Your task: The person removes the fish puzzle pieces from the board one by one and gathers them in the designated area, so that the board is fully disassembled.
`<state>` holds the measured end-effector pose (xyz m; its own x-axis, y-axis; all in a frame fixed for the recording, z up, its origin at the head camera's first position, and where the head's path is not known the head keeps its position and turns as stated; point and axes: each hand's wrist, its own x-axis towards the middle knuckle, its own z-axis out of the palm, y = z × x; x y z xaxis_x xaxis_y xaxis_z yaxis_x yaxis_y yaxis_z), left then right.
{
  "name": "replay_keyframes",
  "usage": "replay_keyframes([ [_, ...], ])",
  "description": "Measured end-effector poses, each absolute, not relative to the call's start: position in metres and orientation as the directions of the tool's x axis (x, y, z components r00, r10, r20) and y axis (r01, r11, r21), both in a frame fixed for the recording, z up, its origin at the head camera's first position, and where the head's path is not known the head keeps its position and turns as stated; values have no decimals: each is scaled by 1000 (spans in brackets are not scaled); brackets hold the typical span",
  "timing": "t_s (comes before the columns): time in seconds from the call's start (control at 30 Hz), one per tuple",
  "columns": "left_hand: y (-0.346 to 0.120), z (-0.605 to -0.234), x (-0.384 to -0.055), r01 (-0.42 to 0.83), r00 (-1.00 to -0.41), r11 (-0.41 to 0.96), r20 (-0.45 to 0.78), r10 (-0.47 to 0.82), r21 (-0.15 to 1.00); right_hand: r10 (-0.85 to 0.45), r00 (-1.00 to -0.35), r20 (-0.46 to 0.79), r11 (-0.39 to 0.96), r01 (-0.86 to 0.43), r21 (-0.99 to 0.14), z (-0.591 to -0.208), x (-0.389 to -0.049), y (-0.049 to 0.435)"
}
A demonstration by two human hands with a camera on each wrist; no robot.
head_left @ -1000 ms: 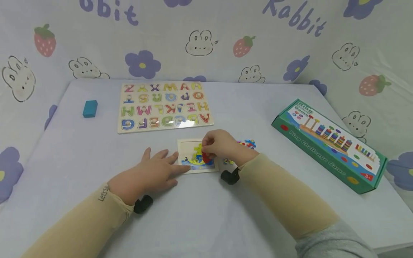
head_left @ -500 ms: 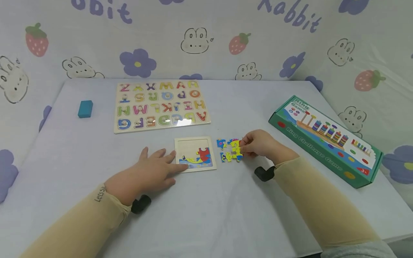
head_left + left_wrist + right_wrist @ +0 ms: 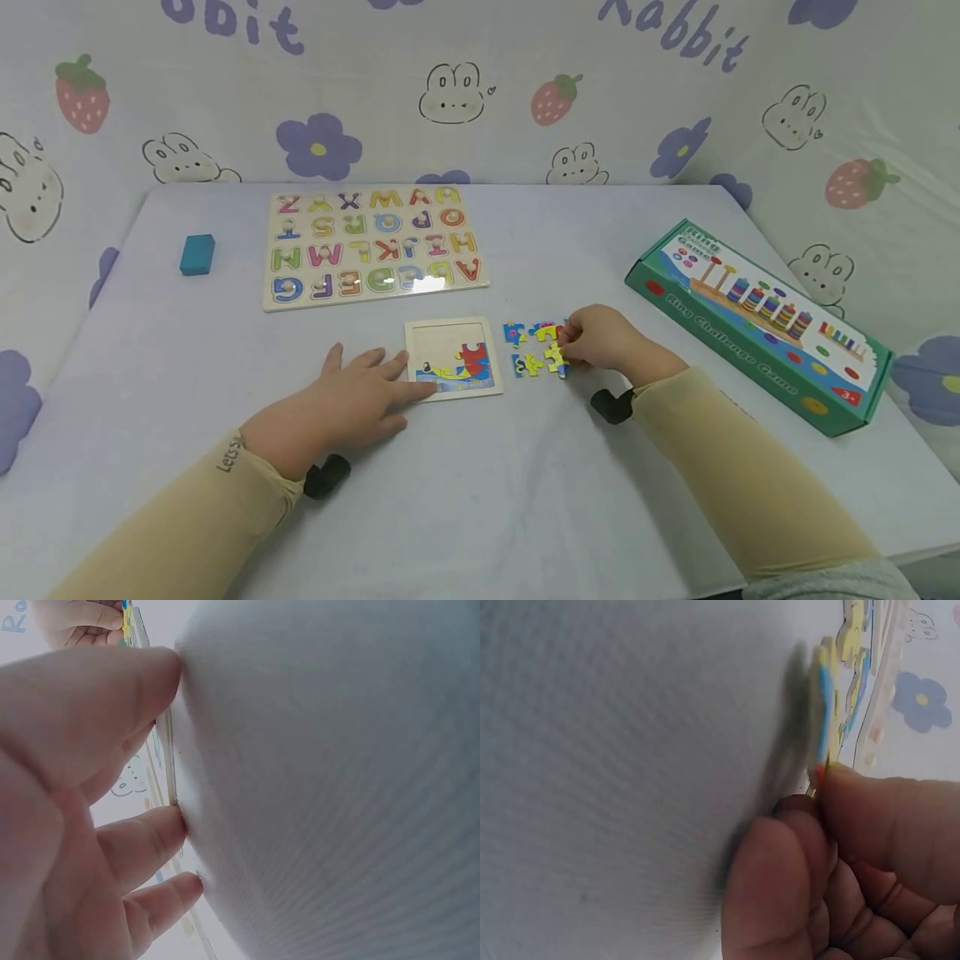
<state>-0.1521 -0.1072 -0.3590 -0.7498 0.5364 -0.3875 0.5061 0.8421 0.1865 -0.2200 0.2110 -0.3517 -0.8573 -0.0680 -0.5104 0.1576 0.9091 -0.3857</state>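
In the head view, my left hand (image 3: pixel 348 396) lies with fingers spread, its fingertips touching the left side and lower-left corner of a small wooden puzzle tray (image 3: pixel 496 367). Inside the tray, a red jigsaw piece (image 3: pixel 473 358) sits at the right, above blue and yellow pieces along the bottom. To the right of the tray, my right hand (image 3: pixel 603 337) pinches a yellow jigsaw piece (image 3: pixel 557 360) between thumb and fingers. The right wrist view shows this piece (image 3: pixel 823 712) on edge, its shadow beside it. Loose jigsaw pieces (image 3: pixel 528 365) lie next to it, partly hidden by the right hand.
An alphabet puzzle board (image 3: pixel 375 292) lies behind the tray. At the far left stands a teal block (image 3: pixel 197 254). A green Ring Challenge Game box (image 3: pixel 757 329) lies at an angle on the right. Behind the white table hangs a printed cloth.
My right hand has let go of the red piece in the tray and moved right to the loose pieces, where it now pinches a yellow one. My left hand stays at the tray.
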Motion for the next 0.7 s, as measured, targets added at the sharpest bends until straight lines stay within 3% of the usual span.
replay_keyframes([
  [0.37,-108,-359,-153,502,-753,846,-389,531,183,-98,-899,-427,944,51,-325,-352,-218,208],
  [0.7,-107,-361,-155,499,-752,847,-394,528,184,-195,-918,-344,911,-40,-411,-332,-216,168],
])
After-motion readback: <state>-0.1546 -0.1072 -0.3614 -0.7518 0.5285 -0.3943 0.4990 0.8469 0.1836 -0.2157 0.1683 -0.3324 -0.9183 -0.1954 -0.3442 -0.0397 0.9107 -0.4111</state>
